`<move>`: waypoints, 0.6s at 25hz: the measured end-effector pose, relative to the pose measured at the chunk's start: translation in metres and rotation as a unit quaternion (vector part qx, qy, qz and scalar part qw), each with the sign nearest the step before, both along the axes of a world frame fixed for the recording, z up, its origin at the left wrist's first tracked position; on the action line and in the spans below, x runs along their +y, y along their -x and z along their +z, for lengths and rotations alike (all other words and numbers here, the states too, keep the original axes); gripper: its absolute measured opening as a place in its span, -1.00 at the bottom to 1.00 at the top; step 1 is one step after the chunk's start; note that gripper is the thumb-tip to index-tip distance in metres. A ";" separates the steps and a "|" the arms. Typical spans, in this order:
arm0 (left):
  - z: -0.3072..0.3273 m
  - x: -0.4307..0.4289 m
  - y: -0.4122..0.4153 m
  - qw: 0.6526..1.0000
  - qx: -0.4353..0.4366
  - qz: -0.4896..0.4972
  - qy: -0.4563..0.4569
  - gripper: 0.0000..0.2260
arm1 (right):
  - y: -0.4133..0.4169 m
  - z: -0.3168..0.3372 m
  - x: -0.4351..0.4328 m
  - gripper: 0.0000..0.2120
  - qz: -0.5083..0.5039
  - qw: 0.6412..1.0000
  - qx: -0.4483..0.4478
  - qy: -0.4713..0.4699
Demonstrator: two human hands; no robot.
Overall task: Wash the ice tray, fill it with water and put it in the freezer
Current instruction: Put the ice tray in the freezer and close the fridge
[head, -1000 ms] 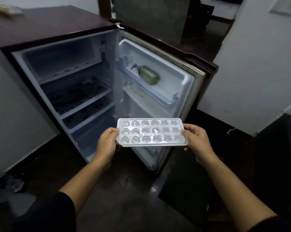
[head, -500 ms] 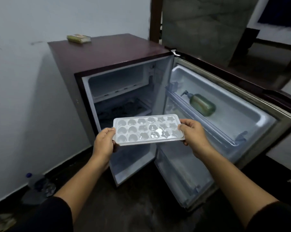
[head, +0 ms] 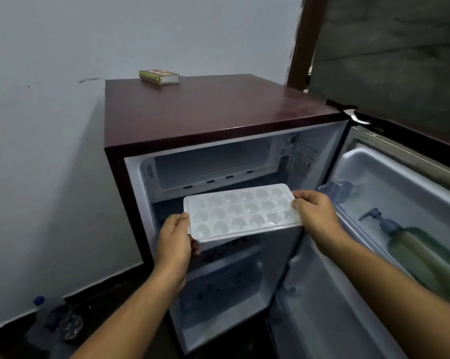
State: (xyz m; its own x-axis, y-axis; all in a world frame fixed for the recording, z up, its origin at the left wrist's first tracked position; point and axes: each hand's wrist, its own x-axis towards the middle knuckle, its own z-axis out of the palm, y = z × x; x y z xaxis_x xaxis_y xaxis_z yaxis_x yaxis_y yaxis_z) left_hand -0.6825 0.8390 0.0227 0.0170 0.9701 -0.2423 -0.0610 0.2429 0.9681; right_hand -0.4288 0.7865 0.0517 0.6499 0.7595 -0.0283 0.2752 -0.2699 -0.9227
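Door running off right edge, pump bottle base cut there. Left hand fingers hiding under tray. Floor bottle blurring, contents unclear.

Small maroon fridge, door open, standing on dark floor by a wall.
I see a yellow-green box lying flat on fridge top, back-left; pump bottle in door shelf; capped bottle on floor, left.

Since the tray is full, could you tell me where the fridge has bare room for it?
The freezer box at the top looks bare. The fridge top is free in front of the small box. The door shelf holds a pump bottle.
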 end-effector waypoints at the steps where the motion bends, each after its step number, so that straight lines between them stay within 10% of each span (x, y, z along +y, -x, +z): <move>1: -0.002 0.011 -0.007 1.000 -0.009 0.011 -0.001 -0.80 | -0.006 -0.002 0.017 -0.75 0.004 1.000 -0.001 -0.007; 15: -0.002 0.116 -0.028 0.991 -0.039 0.125 0.022 -0.71 | -0.024 -0.017 0.163 -0.87 0.087 0.993 0.067 -0.054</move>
